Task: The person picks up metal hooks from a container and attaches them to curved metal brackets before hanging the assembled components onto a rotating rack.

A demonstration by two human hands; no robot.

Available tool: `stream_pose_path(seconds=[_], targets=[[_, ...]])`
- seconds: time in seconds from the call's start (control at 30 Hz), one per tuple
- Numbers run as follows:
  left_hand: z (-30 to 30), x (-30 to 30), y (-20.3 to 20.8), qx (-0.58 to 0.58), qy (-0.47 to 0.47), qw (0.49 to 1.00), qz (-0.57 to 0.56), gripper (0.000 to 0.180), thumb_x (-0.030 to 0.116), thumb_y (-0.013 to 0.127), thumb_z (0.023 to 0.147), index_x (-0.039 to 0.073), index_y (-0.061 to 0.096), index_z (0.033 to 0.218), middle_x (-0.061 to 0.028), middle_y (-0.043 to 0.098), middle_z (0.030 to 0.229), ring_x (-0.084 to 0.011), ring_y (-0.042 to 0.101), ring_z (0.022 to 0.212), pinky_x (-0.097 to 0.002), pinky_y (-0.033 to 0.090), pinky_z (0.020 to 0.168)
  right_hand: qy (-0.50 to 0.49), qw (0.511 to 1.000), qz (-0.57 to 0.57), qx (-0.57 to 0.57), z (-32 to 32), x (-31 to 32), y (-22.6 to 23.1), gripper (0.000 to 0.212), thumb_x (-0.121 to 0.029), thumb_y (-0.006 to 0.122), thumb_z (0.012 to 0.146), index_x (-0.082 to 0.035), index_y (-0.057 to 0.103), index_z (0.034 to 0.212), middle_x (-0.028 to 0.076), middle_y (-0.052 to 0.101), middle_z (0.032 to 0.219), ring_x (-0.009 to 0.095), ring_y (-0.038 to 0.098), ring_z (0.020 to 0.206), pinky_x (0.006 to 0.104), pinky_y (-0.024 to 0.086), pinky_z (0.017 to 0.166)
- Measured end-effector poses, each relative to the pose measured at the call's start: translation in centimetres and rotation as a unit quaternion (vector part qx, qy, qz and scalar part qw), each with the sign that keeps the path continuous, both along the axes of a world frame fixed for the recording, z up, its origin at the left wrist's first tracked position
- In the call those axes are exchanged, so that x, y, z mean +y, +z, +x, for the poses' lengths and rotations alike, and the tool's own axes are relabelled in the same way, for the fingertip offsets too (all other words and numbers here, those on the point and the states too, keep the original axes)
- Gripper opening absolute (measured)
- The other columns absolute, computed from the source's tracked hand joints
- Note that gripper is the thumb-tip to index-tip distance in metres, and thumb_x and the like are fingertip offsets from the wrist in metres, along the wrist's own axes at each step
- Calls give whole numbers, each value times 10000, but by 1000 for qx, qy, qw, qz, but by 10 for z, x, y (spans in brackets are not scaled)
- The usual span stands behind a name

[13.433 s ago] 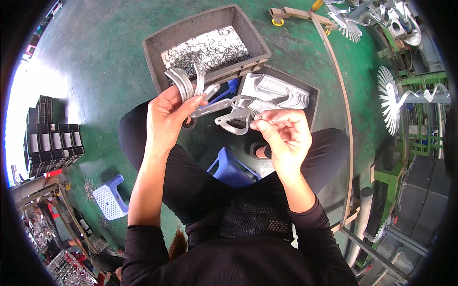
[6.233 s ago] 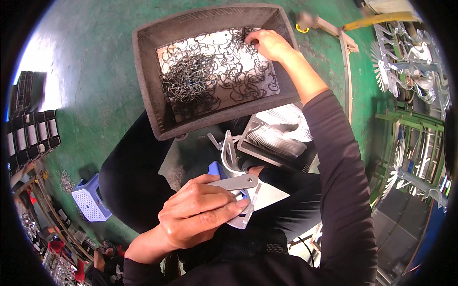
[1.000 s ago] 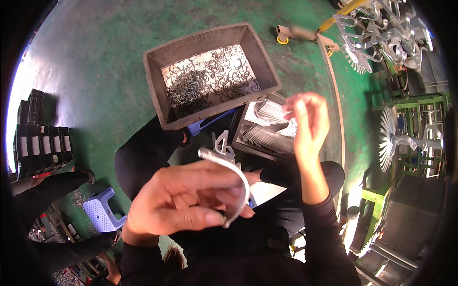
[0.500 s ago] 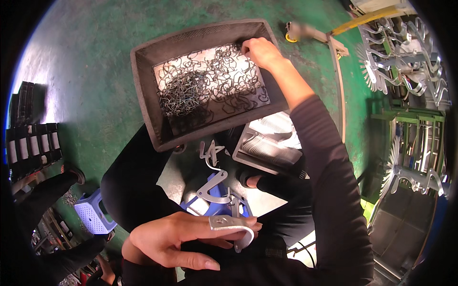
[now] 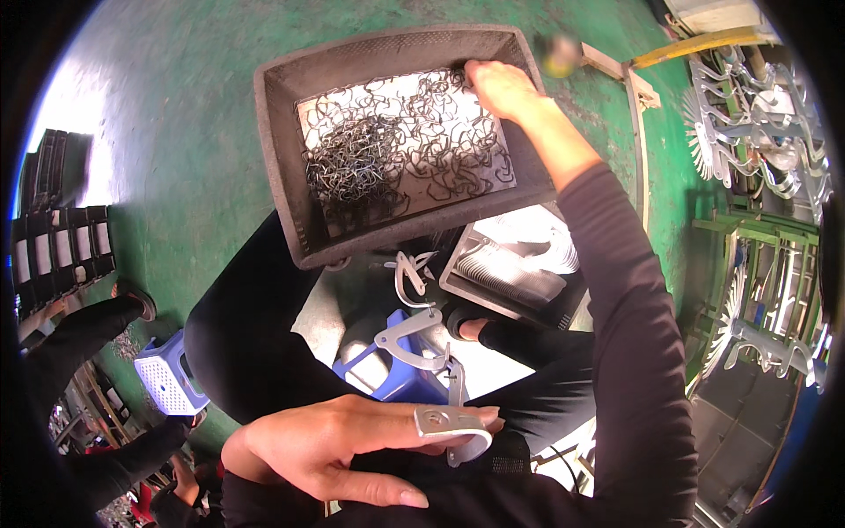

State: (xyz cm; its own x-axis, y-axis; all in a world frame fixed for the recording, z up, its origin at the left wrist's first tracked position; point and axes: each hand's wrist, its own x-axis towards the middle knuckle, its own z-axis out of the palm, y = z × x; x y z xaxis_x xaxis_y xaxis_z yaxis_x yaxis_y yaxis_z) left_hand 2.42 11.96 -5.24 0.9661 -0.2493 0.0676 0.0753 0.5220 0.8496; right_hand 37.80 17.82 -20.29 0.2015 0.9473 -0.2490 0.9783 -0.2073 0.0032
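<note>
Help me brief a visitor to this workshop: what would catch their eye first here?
Probably the dark tray at top centre, heaped with tangled wire clips, where the right hand reaches into its far corner. Next, the left hand at the bottom, gripping a curved grey metal bracket. Shiny metal parts crowd the right edge.

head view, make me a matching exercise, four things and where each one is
Things:
1. right hand
2. left hand
3. wire clips
4. small plastic stool

Places:
a. on the green floor at lower left
b. heaped inside the dark tray
c. reaching into the tray's far corner
d. holding a grey metal bracket low in the picture

Pairs: 1-c, 2-d, 3-b, 4-a
</note>
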Motion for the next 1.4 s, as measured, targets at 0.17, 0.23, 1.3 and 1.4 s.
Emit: stream_pose_path(seconds=[0.17,0.23,1.3,1.4], targets=[[-5,-18,10,27,41,999,-11,592,69,624,803,-128,336,1281,-269,349,1348,-348,325,1280,-410,261,1043,-105,954,146,242,-7,-38,60,148,-72,640,772,-28,569,894,59,625,757,103,604,650,249,465,580],[-11,-28,12,83,32,994,-63,614,12,582,793,-145,275,1301,-276,315,1367,-357,316,1284,-410,277,1036,-134,892,178,392,-18,-58,89,159,-65,639,787,-25,563,920,50,629,769,97,611,665,224,469,575],[11,-103,143,55,50,995,68,440,160,489,925,10,368,1321,-92,487,1250,-187,505,1126,-359,469,886,55,800,293,521,-159,-257,342,176,9,656,765,6,579,922,66,644,818,111,627,740,229,507,676],[11,-105,140,57,48,994,86,417,170,489,926,21,400,1306,-77,511,1216,-170,522,1097,-337,476,864,48,807,286,514,-156,-265,339,175,7,657,767,7,578,923,68,642,821,108,626,740,232,509,683]])
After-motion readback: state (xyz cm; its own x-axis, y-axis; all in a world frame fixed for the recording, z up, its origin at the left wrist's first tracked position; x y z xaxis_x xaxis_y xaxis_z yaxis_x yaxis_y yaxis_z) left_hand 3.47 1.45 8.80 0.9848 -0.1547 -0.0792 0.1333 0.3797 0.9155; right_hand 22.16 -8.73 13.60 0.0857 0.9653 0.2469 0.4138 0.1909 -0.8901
